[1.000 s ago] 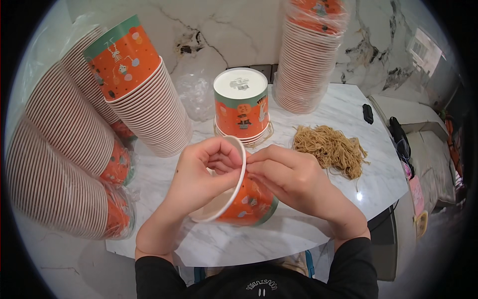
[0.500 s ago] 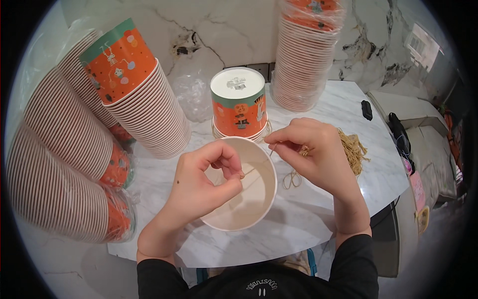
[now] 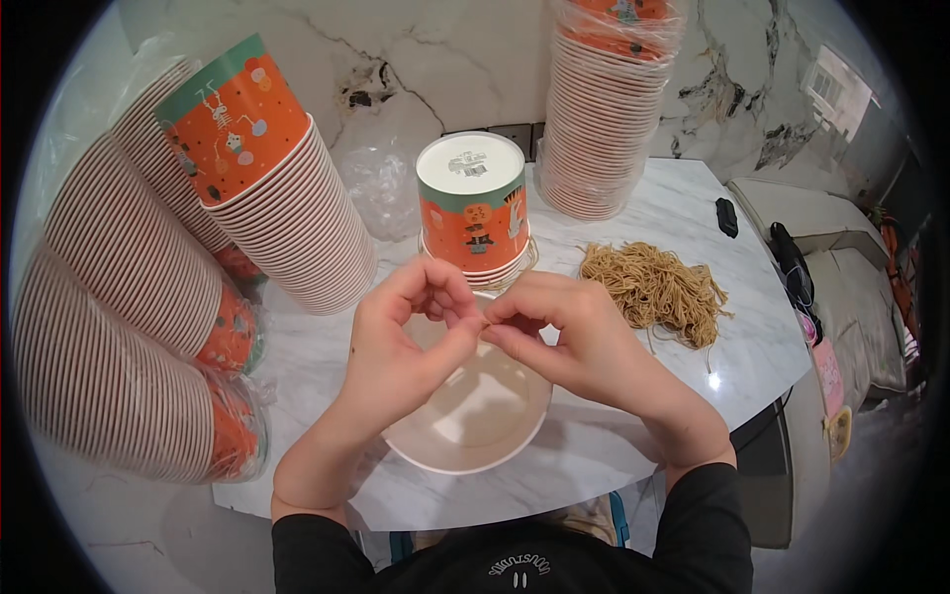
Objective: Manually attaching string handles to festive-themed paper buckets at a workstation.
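Note:
Both my hands meet at the fingertips above an upright white paper bucket (image 3: 495,411), whose open mouth faces up. My left hand (image 3: 401,346) pinches a thin tan cord, of which only a tiny bit shows at the fingertips. Thumb and forefinger of my right hand (image 3: 584,332) press together right beside it, on the same cord. Most of the cord is hidden by the fingers. Just beyond my hands stands an upside-down orange and green paper bucket (image 3: 473,220), with cord loops showing around its lower rims. A heap of tan cords (image 3: 658,287) lies right of my right hand.
Tall nested bucket stacks (image 3: 297,218) crowd the left side, some wrapped in clear plastic. Another wrapped stack (image 3: 602,119) rises at the back right. Crumpled clear plastic (image 3: 381,188) lies by the wall. A small black object (image 3: 726,218) sits near the marble table's (image 3: 762,346) right edge.
My right hand has moved left and down to meet my left fingertips, uncovering the cord heap. The cord stretched between my hands is now mostly hidden. The white bucket has shifted slightly nearer.

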`<move>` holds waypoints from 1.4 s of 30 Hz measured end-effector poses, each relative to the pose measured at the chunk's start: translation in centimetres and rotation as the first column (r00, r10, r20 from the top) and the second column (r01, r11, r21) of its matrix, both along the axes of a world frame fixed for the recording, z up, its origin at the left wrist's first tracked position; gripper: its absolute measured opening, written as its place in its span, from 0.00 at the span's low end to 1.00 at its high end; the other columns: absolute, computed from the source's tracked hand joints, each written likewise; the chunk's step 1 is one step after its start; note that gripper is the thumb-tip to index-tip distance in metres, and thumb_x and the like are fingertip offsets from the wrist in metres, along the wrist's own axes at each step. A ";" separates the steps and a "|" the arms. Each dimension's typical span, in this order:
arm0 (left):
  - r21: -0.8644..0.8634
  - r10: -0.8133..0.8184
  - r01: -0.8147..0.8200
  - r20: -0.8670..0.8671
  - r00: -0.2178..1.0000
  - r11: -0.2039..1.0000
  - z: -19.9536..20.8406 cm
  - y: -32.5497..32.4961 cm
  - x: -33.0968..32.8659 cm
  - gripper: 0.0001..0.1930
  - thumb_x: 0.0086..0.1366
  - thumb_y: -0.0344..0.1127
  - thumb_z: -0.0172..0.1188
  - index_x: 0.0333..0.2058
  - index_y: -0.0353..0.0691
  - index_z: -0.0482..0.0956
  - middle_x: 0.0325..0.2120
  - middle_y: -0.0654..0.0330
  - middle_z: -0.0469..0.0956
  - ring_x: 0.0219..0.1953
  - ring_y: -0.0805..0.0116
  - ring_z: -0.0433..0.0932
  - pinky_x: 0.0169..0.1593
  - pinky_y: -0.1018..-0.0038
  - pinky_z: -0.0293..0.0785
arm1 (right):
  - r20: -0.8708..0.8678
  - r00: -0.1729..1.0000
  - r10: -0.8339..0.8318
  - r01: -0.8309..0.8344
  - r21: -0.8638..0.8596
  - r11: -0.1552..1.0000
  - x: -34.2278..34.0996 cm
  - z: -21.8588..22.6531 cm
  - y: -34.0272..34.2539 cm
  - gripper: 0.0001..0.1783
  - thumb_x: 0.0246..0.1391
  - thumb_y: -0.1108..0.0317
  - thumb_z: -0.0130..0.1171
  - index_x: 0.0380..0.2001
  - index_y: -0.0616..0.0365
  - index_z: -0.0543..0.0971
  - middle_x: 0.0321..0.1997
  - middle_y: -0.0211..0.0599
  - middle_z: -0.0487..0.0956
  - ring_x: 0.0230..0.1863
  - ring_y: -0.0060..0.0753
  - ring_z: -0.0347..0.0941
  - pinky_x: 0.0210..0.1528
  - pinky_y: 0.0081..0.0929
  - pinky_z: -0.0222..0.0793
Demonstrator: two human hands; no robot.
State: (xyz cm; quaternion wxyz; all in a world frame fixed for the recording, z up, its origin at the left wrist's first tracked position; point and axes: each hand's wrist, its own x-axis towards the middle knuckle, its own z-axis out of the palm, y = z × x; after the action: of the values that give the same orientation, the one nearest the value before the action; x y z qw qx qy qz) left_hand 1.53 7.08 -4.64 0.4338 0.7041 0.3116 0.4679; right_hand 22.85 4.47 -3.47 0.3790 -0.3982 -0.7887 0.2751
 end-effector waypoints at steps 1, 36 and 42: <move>0.001 -0.002 0.002 0.001 1.000 1.000 -0.2 0.2 0.1 0.13 0.56 0.21 0.65 0.40 0.37 0.76 0.33 0.66 0.77 0.38 0.79 0.76 0.43 0.79 0.71 | 0.025 1.000 0.015 -0.016 0.031 0.999 0.2 0.0 0.2 0.06 0.60 0.72 0.66 0.39 0.61 0.85 0.36 0.35 0.84 0.35 0.27 0.80 0.37 0.26 0.75; 0.309 0.185 0.023 -0.623 0.760 0.951 1.6 -0.9 -2.1 0.06 0.62 0.27 0.64 0.37 0.33 0.85 0.31 0.50 0.79 0.37 0.46 0.81 0.41 0.58 0.77 | -0.045 0.990 -0.134 0.128 -0.128 0.983 -0.6 -2.3 2.2 0.05 0.61 0.74 0.65 0.39 0.63 0.80 0.29 0.32 0.83 0.29 0.19 0.77 0.33 0.21 0.74; 0.389 0.283 -0.083 -0.490 0.825 0.917 1.3 -1.3 -0.6 0.06 0.61 0.25 0.65 0.38 0.34 0.83 0.36 0.51 0.78 0.36 0.46 0.80 0.41 0.60 0.77 | -0.094 0.994 -0.053 0.057 0.034 0.998 -0.5 -2.2 1.7 0.08 0.59 0.73 0.64 0.40 0.60 0.78 0.31 0.42 0.84 0.31 0.43 0.82 0.34 0.35 0.76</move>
State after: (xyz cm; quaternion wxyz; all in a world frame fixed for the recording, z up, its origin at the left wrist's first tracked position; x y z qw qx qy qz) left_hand 0.90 5.76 -3.31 0.1490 0.8384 0.3989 0.3402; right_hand 22.37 6.16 -5.63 0.4301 -0.3994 -0.7639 0.2681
